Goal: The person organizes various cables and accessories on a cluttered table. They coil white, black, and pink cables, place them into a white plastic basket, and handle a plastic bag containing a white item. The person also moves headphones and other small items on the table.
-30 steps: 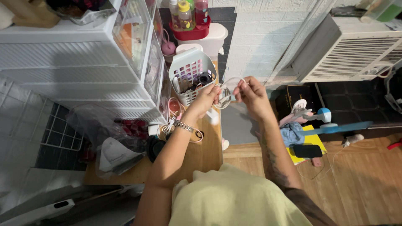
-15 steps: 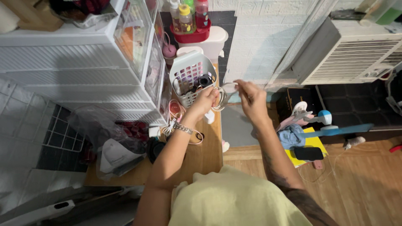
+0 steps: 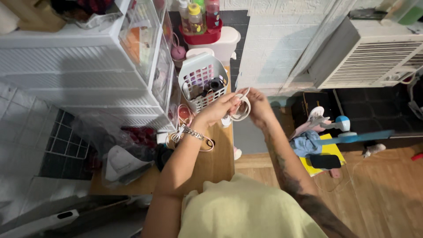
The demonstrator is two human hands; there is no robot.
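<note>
So, only the head view to go on. Both hands meet over the far end of the narrow wooden table top (image 3: pixel 211 163), working a thin white cable wound into a loop (image 3: pixel 241 108). The left hand (image 3: pixel 219 109) has its fingers pinched shut on the near-left side of the loop, and the right hand (image 3: pixel 254 105) has its fingers curled closed on the right side, so the coil hangs between the two sets of fingertips. I'd guess it's held up off the wood like that so the turns stay stacked and don't flop open. A silver chain bracelet (image 3: pixel 192 132) sits on the left wrist.

Just beyond the left fingers is a white slotted plastic basket (image 3: pixel 200 75) full of small dark bits, close enough to drop things in. Further past it sits a red tray of bottles (image 3: pixel 202 34). Off to the left of the fingers, white clear-front plastic drawers (image 3: pixel 136 57).

Compared with half a second back: the hands have closed in on each other, and the cable, which ran more stretched out between them, is now gathered into a tighter loop. Basket and drawers haven't budged.
</note>
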